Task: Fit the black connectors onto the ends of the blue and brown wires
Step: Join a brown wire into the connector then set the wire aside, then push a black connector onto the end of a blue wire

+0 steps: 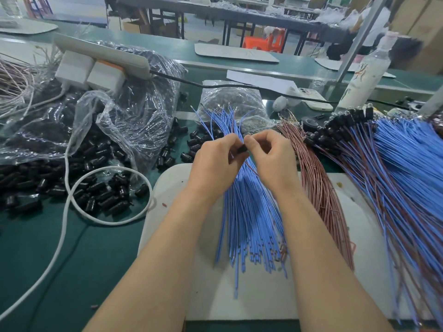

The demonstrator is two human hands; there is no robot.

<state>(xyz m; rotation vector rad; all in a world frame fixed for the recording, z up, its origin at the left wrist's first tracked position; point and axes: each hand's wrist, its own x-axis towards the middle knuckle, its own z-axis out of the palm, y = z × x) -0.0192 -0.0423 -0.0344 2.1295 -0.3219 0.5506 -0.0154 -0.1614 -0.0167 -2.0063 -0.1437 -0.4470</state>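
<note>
Mid-job: left hand [215,159] pinches a connector [242,149], right hand [273,159] pinches a wire [252,168] into it above the blue wires [249,212]; finished pile [395,164] at right, brown wires [318,188] and loose connectors [96,188] remain.

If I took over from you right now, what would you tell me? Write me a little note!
Hands: the left hand and right hand both pinch one black connector between their fingertips, above the blue wires; whether a wire is in yet is hidden.
The brown wires lie just right of the blue ones on the white mat. The loose connectors are piled to the left.
Done: a heap of finished wires with connectors on, far right.
Left: both bare bundles, many wires.
</note>
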